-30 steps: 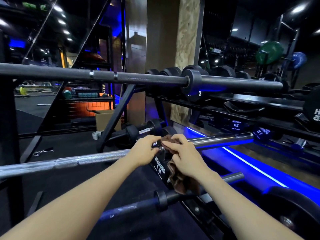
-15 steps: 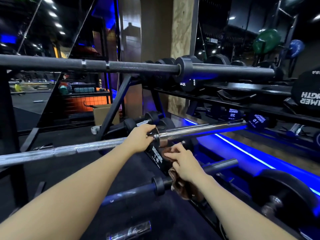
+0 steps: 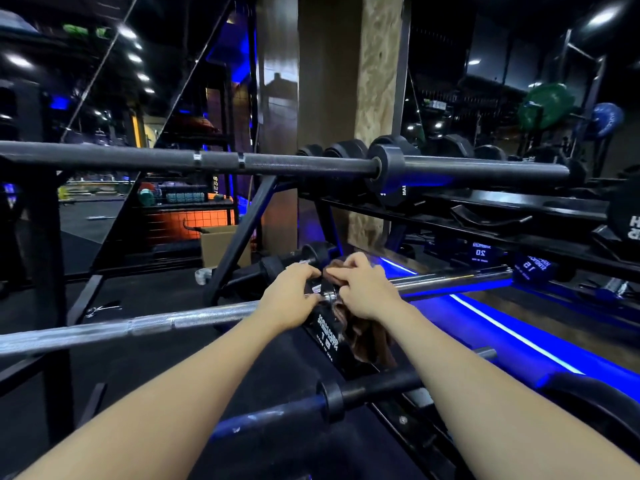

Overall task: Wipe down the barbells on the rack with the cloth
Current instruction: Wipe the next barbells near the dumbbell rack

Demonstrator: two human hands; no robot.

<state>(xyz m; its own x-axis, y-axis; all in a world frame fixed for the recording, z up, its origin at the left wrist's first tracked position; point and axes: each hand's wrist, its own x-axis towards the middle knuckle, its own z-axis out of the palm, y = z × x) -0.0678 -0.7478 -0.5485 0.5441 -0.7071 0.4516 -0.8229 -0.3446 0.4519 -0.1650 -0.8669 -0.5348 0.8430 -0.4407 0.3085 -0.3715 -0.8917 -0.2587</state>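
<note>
Three barbells lie across the black rack (image 3: 239,244): a dark one on top (image 3: 277,164), a chrome one in the middle (image 3: 173,322) and a black one lowest (image 3: 363,389). My left hand (image 3: 289,294) grips the chrome bar just left of its collar. My right hand (image 3: 367,289) holds a brown cloth (image 3: 360,336) over the collar and the start of the sleeve. The rest of the cloth hangs down below the bar, in front of a black label plate.
A dumbbell rack (image 3: 519,233) with numbered dumbbells runs along the right, lit by a blue floor strip (image 3: 512,337). A pillar (image 3: 349,98) stands behind the rack. A cardboard box (image 3: 216,244) sits on the dark floor at the back.
My right hand has come up with the cloth from below the chrome bar onto its collar. My left hand stays on the bar.
</note>
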